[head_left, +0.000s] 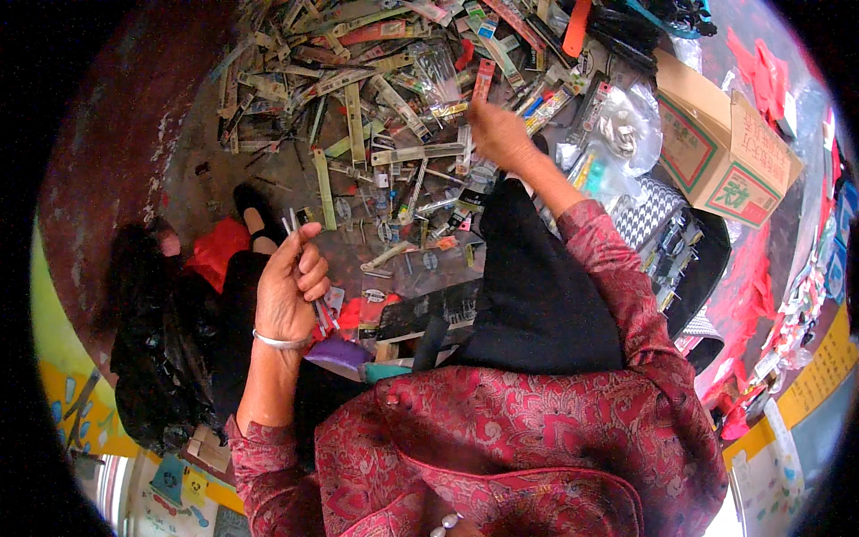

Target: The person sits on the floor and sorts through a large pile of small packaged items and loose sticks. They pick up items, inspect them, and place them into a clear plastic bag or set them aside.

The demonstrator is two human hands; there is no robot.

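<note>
My left hand (293, 273) is closed around a few thin silver-grey rods (289, 220); their ends stick out above and below the fist. What exactly the rods are, I cannot tell. My right hand (501, 134) reaches forward over the heap, its fingers bent and pressed together. The fingertips are at the lower end of a narrow red-orange packet (483, 79); whether they grip it or something small is hidden. Between and beyond the hands lies a wide heap of narrow flat packets (353, 121), with loose small parts and thin rods strewn on the near side.
An open cardboard box (716, 148) stands at the right. Beside my right forearm are clear plastic bags (626, 121) and a houndstooth-patterned cloth (646, 213). Black bags (152, 340) and a red bag (219, 253) lie at the left. A dark board (425, 309) rests near my lap.
</note>
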